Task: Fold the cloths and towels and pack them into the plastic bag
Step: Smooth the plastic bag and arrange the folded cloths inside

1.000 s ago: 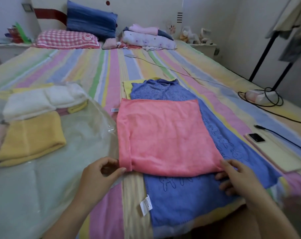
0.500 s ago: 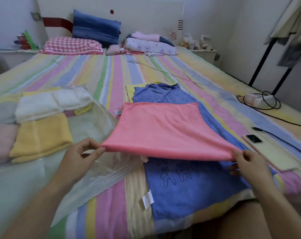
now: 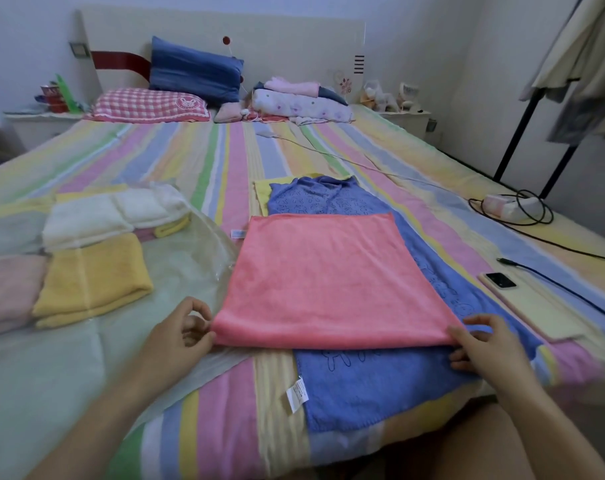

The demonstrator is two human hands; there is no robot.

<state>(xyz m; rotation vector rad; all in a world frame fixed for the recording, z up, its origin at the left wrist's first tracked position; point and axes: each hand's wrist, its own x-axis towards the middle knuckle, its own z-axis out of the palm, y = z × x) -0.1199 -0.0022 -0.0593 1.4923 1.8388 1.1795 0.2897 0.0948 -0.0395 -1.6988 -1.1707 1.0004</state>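
head view: a person's two hands work at the near edge of a bed covered with a pastel striped sheet [image 3: 225, 410]. a folded pink towel [image 3: 325, 282] lies flat in the middle, on top of a larger blue towel [image 3: 373, 386] printed with small rabbit outlines. the blue towel spreads out past it at the near, far and right sides. the left hand [image 3: 180, 336] pinches the near left corner of the pink towel, with the thumb at the edge and the fingers curled. the right hand [image 3: 484, 344] pinches the near right corner, thumb on top and fingers tucked under the hem. the hands are well apart, one at each end of the near edge. a white care label [image 3: 296, 393] sticks out from the left edge of the blue towel, and a yellow cloth [image 3: 261, 192] shows under its far end. to the left lies the clear plastic bag [image 3: 204, 258], its open edge just beside the pink towel. through the plastic show a folded yellow towel [image 3: 93, 275], a folded white towel [image 3: 97, 216] behind it and a pale pink towel [image 3: 7, 289] at the frame's left edge. on the right a phone [image 3: 500, 280] lies near the blue towel. a blue pillow [image 3: 193, 74] and a checked pillow [image 3: 148, 105] sit at the head of the bed.
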